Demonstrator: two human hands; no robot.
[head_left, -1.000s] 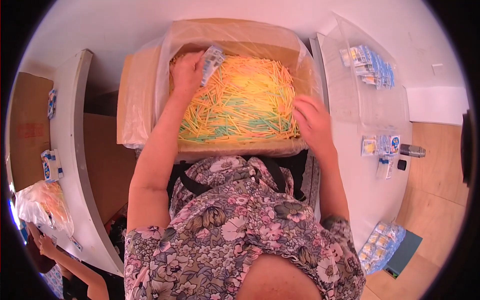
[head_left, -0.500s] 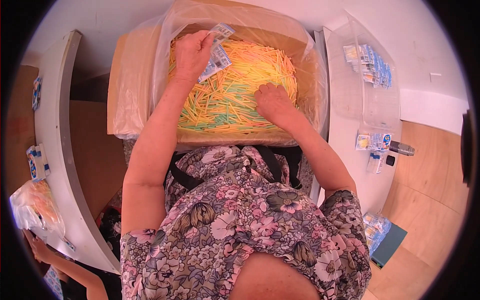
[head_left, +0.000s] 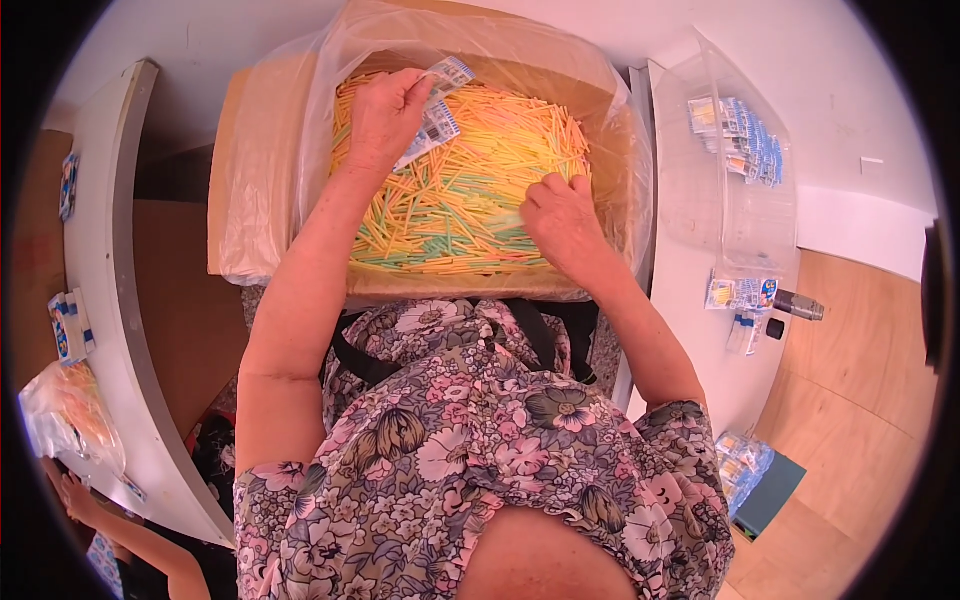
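A cardboard box [head_left: 230,190] lined with a clear plastic bag [head_left: 270,215] lies in front of me, full of thin yellow, orange and green sticks [head_left: 450,205]. Over its left part, my left hand [head_left: 383,120] pinches small clear packets with blue-and-white print; one packet [head_left: 430,135] hangs below the fingers, and an end [head_left: 452,72] sticks out above them. My right hand [head_left: 562,222] is over the right side of the sticks with its fingers curled together. A pale streak blurs beside its fingertips, and what they hold is hidden.
At the right, a clear plastic bin [head_left: 735,210] holds blue-and-white packets [head_left: 745,140]. More packets [head_left: 740,294] and a dark bottle [head_left: 800,305] are on the white table nearer me. A bag of sticks [head_left: 75,410] lies at the left, near another person's hand [head_left: 78,500].
My right hand has shifted slightly right and turned its knuckles upward, fingers still curled. My left hand keeps its hold on the packets, nearly in place. The whole view has shifted slightly.
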